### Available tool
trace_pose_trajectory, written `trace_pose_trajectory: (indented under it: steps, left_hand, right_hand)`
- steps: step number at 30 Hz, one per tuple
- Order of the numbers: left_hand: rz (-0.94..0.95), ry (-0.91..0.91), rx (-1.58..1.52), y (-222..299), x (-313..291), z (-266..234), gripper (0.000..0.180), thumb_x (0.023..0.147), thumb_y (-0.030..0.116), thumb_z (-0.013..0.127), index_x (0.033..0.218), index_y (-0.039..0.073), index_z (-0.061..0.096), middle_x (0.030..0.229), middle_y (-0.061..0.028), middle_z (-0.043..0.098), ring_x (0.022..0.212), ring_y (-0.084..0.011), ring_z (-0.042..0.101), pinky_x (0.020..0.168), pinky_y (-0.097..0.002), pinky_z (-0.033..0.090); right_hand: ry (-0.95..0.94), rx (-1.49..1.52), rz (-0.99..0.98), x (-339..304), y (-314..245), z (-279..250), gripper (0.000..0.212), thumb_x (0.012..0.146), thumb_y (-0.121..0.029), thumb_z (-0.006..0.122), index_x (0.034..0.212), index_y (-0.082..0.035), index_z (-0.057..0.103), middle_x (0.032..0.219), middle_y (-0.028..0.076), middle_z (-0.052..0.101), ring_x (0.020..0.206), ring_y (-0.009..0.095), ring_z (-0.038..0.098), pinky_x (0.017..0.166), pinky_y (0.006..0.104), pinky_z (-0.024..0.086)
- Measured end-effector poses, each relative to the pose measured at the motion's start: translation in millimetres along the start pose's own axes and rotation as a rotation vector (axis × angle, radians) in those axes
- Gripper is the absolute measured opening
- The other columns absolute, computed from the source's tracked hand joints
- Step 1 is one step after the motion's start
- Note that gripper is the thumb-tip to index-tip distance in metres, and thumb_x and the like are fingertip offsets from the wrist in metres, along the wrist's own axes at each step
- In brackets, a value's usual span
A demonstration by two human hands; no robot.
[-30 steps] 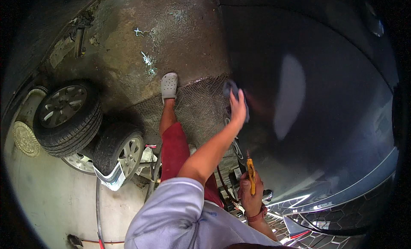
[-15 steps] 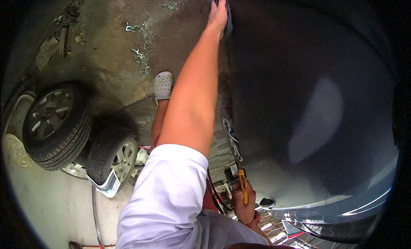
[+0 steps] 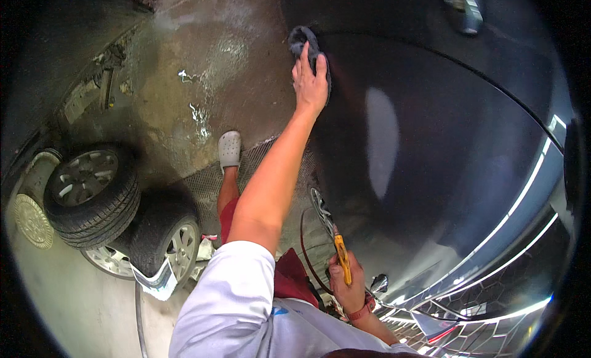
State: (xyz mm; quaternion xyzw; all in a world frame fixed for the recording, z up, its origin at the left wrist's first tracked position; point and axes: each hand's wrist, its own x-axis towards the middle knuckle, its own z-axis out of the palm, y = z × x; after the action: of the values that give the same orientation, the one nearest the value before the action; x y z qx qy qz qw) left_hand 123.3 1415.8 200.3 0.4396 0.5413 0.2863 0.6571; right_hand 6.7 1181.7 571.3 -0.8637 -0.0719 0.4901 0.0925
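Note:
My left hand [image 3: 309, 81] lies over a dark grey fluffy cloth [image 3: 303, 38], its fingers spread along it, at the edge of a dark car body panel [image 3: 431, 142]. Part of the cloth is hidden under the palm. Lower down, my right hand [image 3: 349, 284] is wrapped round a narrow yellow-handled tool [image 3: 341, 258] pointing up and away. I cannot make out the tool's exact kind. It is close beside the car's lower side, in front of a spoked wheel [image 3: 321, 210].
Stacked tyres on rims [image 3: 92, 192] stand on the left, with another wheel [image 3: 178, 241] leaning beside them. The concrete floor [image 3: 178, 112] is wet in patches. A dark red hose [image 3: 306, 250] curves near my right hand. My foot in a light clog [image 3: 229, 148] rests by ridged matting.
My left hand and the cloth now appear lower in the view, nearer me along the car's edge. My view has shifted, showing more of the car. The yellow-handled tool stays in my right hand.

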Motion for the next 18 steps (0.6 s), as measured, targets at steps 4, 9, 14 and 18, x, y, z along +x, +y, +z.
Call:
trace_pose_trajectory:
  steps: [4, 9, 14, 18]
  left_hand:
    - [0.14, 0.038, -0.028, 103, -25, -6, 0.07, 0.109, 0.054, 0.049, 0.166, 0.019, 0.032, 0.159, -0.0286, 0.041, 0.149, -0.0505, 0.033, 0.122, -0.0625, 0.027]
    - [0.388, 0.057, 0.12, 205, -106, -3, 0.069, 0.106, 0.048, 0.059, 0.164, 0.019, 0.037, 0.158, -0.0275, 0.042, 0.149, -0.0511, 0.033, 0.118, -0.0666, 0.025]
    - [0.718, 0.132, 0.181, 290, -151, 7, 0.065, 0.098, 0.045, 0.069, 0.155, 0.018, 0.052, 0.151, -0.0252, 0.048, 0.146, -0.0474, 0.037, 0.115, -0.0618, 0.029]
    - [0.833, 0.075, 0.181, 332, -186, 15, 0.064, 0.093, 0.044, 0.073, 0.151, 0.021, 0.057, 0.145, -0.0228, 0.054, 0.142, -0.0468, 0.04, 0.112, -0.0605, 0.03]
  right_hand:
    - [0.061, 0.097, -0.095, -23, 5, -4, 0.025, 0.104, -0.029, 0.067, 0.104, -0.005, 0.061, 0.07, 0.007, 0.058, 0.061, 0.018, 0.059, 0.061, 0.0358, 0.047]
    - [0.14, 0.255, -0.179, -63, -5, -19, 0.037, 0.105, -0.041, 0.066, 0.105, -0.004, 0.06, 0.069, 0.0, 0.057, 0.056, 0.01, 0.056, 0.054, 0.0284, 0.045]
    - [0.267, 0.422, -0.29, -111, 14, -35, 0.054, 0.103, -0.056, 0.066, 0.106, -0.002, 0.058, 0.069, -0.002, 0.055, 0.054, 0.006, 0.054, 0.048, 0.0243, 0.044]
    - [0.311, 0.545, -0.332, -142, 29, -44, 0.061, 0.103, -0.061, 0.062, 0.11, 0.0, 0.055, 0.073, -0.001, 0.052, 0.052, 0.005, 0.048, 0.047, 0.0227, 0.042]
